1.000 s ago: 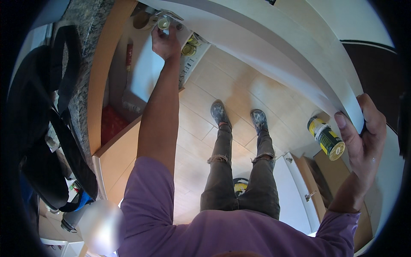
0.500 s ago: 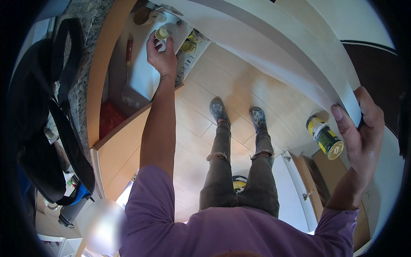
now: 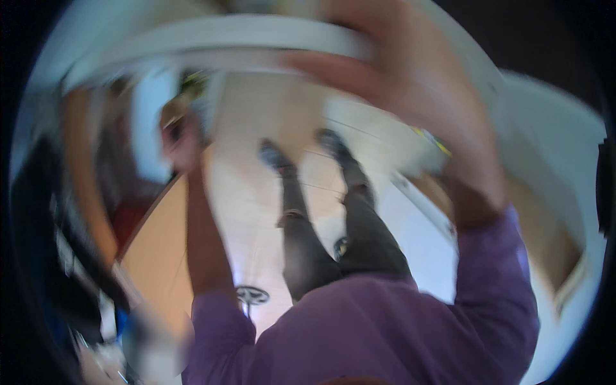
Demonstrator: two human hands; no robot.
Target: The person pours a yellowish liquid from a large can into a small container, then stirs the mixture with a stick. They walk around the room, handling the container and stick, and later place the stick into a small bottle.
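My left hand [image 3: 183,146] is over the left-hand wooden compartment, fingers closed around a small jar [image 3: 172,113] with a yellowish top; motion blurs its details. On the upper right, my right hand [image 3: 410,74] grips the edge of a long white panel [image 3: 224,33], thumb below and fingers above. The panel spans the top of the view, its far side hidden. Inside the compartment, a white surface [image 3: 153,125] lies beneath my left hand, and a smeared red thing [image 3: 131,218] is in the near corner.
The compartment's light wood side [image 3: 90,173] runs along the left, with dark straps [image 3: 38,199] beyond it. My shoes [image 3: 273,154] stand on pale floor tiles [image 3: 247,122]. A white cabinet door [image 3: 417,237] is at right of my legs. Yellow items [image 3: 194,83] sit beyond my left hand.
My right hand has moved up and left, still gripping the white panel, which has shifted across the view. The left hand appears lower and farther left with the jar. The whole view has turned and blurred.
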